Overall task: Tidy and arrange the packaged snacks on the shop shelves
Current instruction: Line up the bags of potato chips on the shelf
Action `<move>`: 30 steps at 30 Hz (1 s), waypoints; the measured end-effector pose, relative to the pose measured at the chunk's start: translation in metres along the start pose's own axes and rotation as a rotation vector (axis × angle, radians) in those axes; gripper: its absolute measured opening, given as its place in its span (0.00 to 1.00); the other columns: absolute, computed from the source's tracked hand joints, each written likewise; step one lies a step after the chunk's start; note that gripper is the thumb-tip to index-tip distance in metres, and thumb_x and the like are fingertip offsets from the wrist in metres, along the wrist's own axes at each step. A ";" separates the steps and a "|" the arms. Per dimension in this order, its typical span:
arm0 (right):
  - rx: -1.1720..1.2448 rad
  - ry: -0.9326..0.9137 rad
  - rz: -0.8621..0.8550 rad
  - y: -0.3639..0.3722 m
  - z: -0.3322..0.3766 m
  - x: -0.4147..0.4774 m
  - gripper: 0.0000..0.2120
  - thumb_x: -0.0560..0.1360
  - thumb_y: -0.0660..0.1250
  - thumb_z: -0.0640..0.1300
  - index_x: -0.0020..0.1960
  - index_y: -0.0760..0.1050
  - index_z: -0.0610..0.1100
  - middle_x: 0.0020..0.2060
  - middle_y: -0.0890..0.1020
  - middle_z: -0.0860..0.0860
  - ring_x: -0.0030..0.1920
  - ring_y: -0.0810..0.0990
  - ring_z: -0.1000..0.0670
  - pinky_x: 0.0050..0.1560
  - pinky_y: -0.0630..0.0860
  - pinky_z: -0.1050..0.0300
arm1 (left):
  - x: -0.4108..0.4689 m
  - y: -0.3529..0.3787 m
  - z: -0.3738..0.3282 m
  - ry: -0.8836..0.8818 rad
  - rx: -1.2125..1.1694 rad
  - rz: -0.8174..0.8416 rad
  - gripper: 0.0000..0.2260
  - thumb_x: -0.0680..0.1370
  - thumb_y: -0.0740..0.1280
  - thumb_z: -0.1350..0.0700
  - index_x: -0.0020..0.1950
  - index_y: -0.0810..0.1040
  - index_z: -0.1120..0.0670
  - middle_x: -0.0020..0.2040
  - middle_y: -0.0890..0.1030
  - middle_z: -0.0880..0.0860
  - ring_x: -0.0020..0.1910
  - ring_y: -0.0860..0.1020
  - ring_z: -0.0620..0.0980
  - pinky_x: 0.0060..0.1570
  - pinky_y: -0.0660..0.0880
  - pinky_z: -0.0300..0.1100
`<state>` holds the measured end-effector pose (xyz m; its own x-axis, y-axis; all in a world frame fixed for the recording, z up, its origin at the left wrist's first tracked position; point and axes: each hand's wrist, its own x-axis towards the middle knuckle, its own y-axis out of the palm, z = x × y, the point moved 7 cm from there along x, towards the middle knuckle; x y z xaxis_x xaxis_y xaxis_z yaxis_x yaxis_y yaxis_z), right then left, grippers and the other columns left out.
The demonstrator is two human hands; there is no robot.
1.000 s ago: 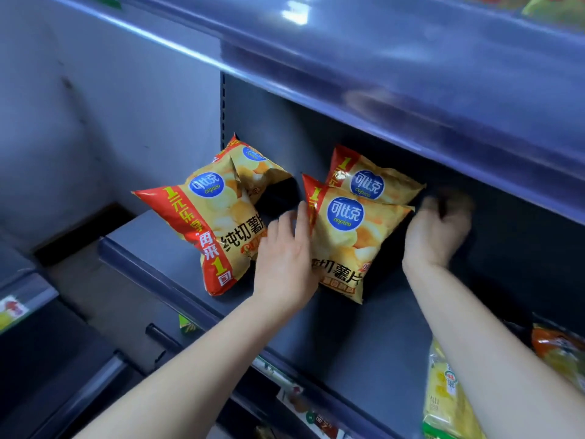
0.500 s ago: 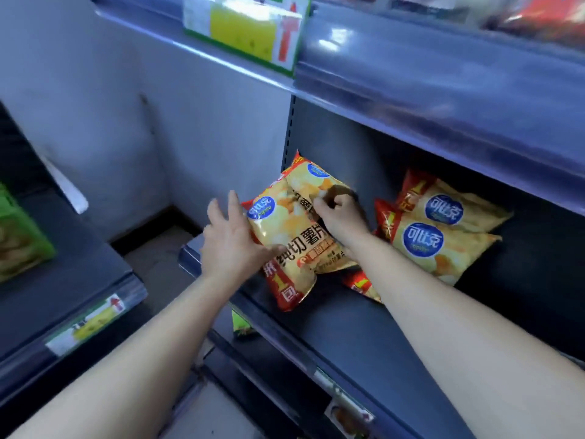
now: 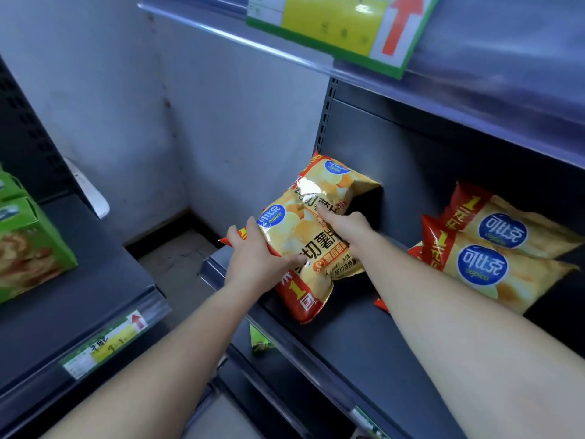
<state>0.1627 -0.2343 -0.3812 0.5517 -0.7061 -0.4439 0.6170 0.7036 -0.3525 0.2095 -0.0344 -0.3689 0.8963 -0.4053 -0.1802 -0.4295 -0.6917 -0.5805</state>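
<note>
Your left hand (image 3: 256, 258) grips the chip bag (image 3: 300, 245) at the left end of the shelf (image 3: 348, 337) — your right hand (image 3: 348, 228) pinches its other side, fingertips partly hidden.

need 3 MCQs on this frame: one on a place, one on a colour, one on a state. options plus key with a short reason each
1. Where are the green boxes?
A. on the separate shelf at left
B. among the snack packs
C. on the floor

2. What colour is the oval logo on the front chip bag?
A. green
B. blue
C. black

3. What is the left hand doing?
A. hanging idle
B. holding a price tag
C. gripping the front chip bag

Key:
1 A, they sit on that left shelf.
2 B, the oval is blue with white letters.
3 C, its thumb and fingers wrap the bag's left edge.
</note>
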 end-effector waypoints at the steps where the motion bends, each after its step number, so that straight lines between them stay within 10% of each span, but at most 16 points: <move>1: 0.024 0.009 0.002 0.001 0.001 0.002 0.38 0.65 0.74 0.65 0.63 0.70 0.40 0.52 0.81 0.45 0.46 0.81 0.44 0.47 0.80 0.46 | 0.002 0.000 0.002 0.007 -0.007 -0.004 0.48 0.65 0.78 0.44 0.76 0.54 0.52 0.76 0.48 0.54 0.70 0.67 0.54 0.63 0.69 0.46; 12: 0.078 -0.084 -0.232 -0.015 0.010 0.006 0.26 0.67 0.78 0.44 0.60 0.70 0.41 0.56 0.79 0.44 0.53 0.80 0.41 0.55 0.78 0.43 | 0.001 -0.001 -0.006 0.174 -0.040 -0.031 0.42 0.65 0.80 0.49 0.72 0.60 0.51 0.73 0.53 0.50 0.65 0.70 0.52 0.61 0.73 0.47; 16: -0.074 -0.225 -0.474 -0.054 0.006 -0.013 0.31 0.70 0.74 0.44 0.69 0.66 0.42 0.66 0.74 0.45 0.65 0.74 0.41 0.65 0.71 0.46 | -0.008 -0.006 -0.042 0.481 0.140 -0.076 0.44 0.63 0.80 0.59 0.73 0.61 0.51 0.76 0.48 0.50 0.71 0.65 0.57 0.64 0.71 0.53; 21: 0.056 -0.227 -0.449 -0.074 -0.019 -0.022 0.29 0.72 0.72 0.41 0.70 0.67 0.43 0.66 0.75 0.45 0.66 0.73 0.43 0.65 0.70 0.53 | -0.014 -0.003 -0.073 0.895 0.408 -0.154 0.36 0.64 0.73 0.70 0.70 0.68 0.57 0.78 0.49 0.60 0.63 0.74 0.65 0.42 0.73 0.43; 30: 0.163 -0.106 -0.476 -0.073 -0.033 -0.021 0.29 0.74 0.58 0.31 0.74 0.63 0.46 0.69 0.71 0.45 0.68 0.71 0.41 0.67 0.70 0.46 | -0.005 0.014 -0.075 0.495 0.195 -0.107 0.48 0.65 0.80 0.50 0.77 0.53 0.43 0.78 0.34 0.54 0.59 0.77 0.62 0.48 0.74 0.46</move>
<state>0.0870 -0.2681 -0.3733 0.2366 -0.9554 -0.1765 0.8886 0.2863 -0.3585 0.1907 -0.0866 -0.3167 0.7548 -0.6038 0.2562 -0.2679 -0.6403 -0.7199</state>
